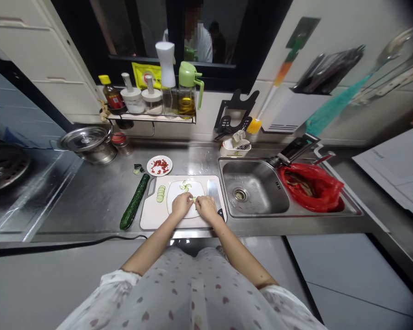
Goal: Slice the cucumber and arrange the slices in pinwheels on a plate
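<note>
My left hand [181, 205] and my right hand [206, 206] meet over a white plate [172, 195]. Their fingertips pinch a small green cucumber slice [194, 200] between them. Several curved cucumber pieces [185, 186] lie near the plate's far side. The plate rests on a cutting board [151, 220]. A row of overlapping cucumber slices [161, 193] sits on the board to the left. At the right of the board lies a knife [212, 188], its handle partly behind my right hand. A long whole cucumber [135, 201] lies on the counter left of the board.
A small plate of chopped red pieces [159, 166] stands behind the board, beside some cucumber scraps [138, 169]. To the right are the sink [254, 183] and a red plastic bag [311, 188]. A lidded pot [89, 144] stands at the back left, below a condiment shelf [154, 118].
</note>
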Tool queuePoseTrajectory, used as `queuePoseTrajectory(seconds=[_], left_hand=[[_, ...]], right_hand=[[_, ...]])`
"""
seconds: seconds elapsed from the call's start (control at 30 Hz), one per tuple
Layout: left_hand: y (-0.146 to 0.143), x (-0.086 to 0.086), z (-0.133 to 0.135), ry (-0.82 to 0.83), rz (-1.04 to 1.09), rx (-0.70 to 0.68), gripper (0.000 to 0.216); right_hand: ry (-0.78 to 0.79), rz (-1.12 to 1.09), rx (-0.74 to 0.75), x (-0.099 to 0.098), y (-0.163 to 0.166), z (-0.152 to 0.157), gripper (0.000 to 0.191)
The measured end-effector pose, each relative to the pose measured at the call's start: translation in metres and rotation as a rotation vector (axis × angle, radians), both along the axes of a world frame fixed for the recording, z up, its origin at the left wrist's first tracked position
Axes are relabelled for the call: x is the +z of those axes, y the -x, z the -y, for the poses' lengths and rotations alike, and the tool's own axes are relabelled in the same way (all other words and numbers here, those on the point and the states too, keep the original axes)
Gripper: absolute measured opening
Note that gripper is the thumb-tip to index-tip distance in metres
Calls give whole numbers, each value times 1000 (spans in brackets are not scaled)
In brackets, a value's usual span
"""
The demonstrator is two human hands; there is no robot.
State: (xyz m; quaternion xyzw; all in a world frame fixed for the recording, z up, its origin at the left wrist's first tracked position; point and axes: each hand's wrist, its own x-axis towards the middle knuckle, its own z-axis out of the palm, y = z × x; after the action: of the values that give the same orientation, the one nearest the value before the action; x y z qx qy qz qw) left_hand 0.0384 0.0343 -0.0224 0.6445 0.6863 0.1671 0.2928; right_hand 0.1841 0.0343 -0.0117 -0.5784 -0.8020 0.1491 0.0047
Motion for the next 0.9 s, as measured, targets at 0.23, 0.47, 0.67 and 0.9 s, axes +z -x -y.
queuePoseTrajectory(seconds=[0.23,0.47,0.67,0.9], left_hand=[[-2,-3,0,-16,-67,-43,18],[-1,-9,4,-29,-65,-62,20],[-5,-5,-1,-16,-68,-45,19],[-11,-4,-15,-8,-70,-44,21]], right_hand=[[-80,54,13,-3,-1,19,29],[-87,116,-22,-3,1,31,34],[-75,161,-42,-1,2,27,35],[-55,198,-68,1,1,18,33]])
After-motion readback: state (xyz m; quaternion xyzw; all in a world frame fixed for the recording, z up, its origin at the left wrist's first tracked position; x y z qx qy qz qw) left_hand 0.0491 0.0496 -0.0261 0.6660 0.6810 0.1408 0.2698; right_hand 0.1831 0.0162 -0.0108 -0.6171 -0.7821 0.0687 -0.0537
